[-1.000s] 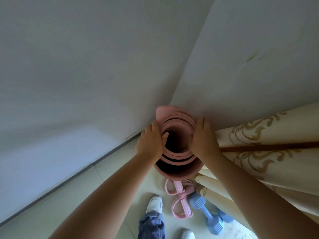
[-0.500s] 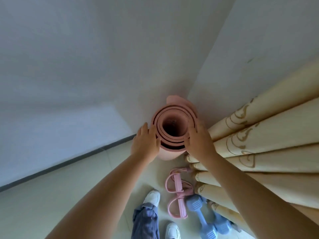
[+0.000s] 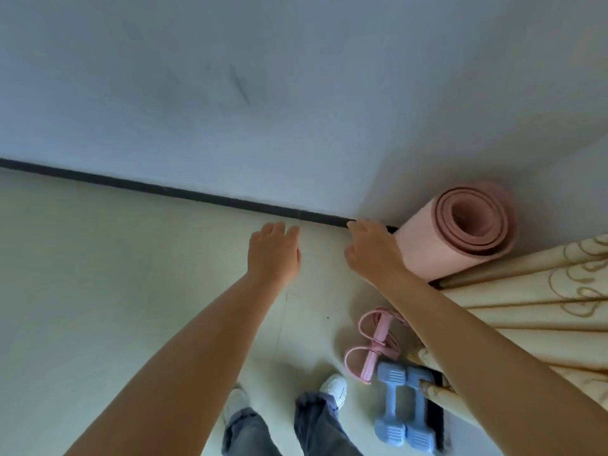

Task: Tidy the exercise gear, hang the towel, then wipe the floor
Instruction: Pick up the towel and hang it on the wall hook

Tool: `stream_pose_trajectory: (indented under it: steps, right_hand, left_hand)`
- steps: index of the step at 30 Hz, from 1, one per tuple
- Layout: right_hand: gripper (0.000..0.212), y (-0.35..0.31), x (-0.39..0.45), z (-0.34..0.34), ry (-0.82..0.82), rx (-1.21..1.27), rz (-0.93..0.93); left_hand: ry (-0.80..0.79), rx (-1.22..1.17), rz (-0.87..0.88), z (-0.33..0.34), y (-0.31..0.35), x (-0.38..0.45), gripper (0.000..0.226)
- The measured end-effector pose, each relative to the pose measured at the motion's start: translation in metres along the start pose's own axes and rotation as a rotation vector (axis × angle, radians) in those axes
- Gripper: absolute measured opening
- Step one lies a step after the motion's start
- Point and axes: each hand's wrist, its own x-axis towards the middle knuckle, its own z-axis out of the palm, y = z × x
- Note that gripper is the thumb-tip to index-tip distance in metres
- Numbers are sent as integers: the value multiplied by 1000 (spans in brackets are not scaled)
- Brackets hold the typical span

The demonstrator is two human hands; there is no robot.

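Observation:
A rolled pink exercise mat (image 3: 437,245) stands upright in the room corner, against the wall and the curtain. My right hand (image 3: 373,250) hovers just left of the mat with relaxed fingers and holds nothing. My left hand (image 3: 273,251) is farther left, over the floor, fingers loose and empty. A pink pull-rope exerciser (image 3: 375,345) lies on the floor below the mat. Two blue dumbbells (image 3: 403,406) lie beside it, near the curtain's hem. No towel is in view.
A cream curtain with gold patterns (image 3: 533,301) hangs at the right, touching the mat. A dark skirting strip (image 3: 164,189) runs along the white wall. My feet in white shoes (image 3: 335,388) stand on the pale tiled floor (image 3: 98,291).
Both hands have let go of the mat's top and drawn away to the left. The mat now stands by itself in the corner, and my view has swung left and down.

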Motion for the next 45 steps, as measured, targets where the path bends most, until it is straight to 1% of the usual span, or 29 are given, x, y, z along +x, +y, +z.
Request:
stream_pose_trajectory:
  steps: [6,13,17,21,24,28,32,38,45]
  right_hand:
    - [42,-192,-10,43,-38,-120,-338]
    - [43,-428,-81,109,-106,-177,-572]
    - [44,-555,-123,131,-120,-187,-718]
    - [44,-662,-153,140,-105,-227,-865]
    - [43,-731,-165,145,-103,-250,-947]
    - [44,-815,-165,158,-129,-295,-1033]
    - [45,-907,-149,179,-169,-333,-1063]
    - [47,-1050,-125,206,-285,-401,-1094]
    - [46,-1189,-97,228,-357,-466,-1090]
  left_hand:
    - [-6,-59,-303,17,-166,-106,41]
    - [-63,-153,-556,47,-356,-266,43]
    - [-46,-158,-701,49,-447,-357,43]
    - [17,-201,-855,41,-520,-419,42]
    - [45,-218,-929,37,-569,-451,42]
    - [31,-247,-1009,36,-644,-478,42]
    - [22,-274,-1070,33,-734,-494,42]
    - [-38,-365,-1164,26,-875,-516,42]
    - [-37,-455,-1223,20,-1014,-533,45]
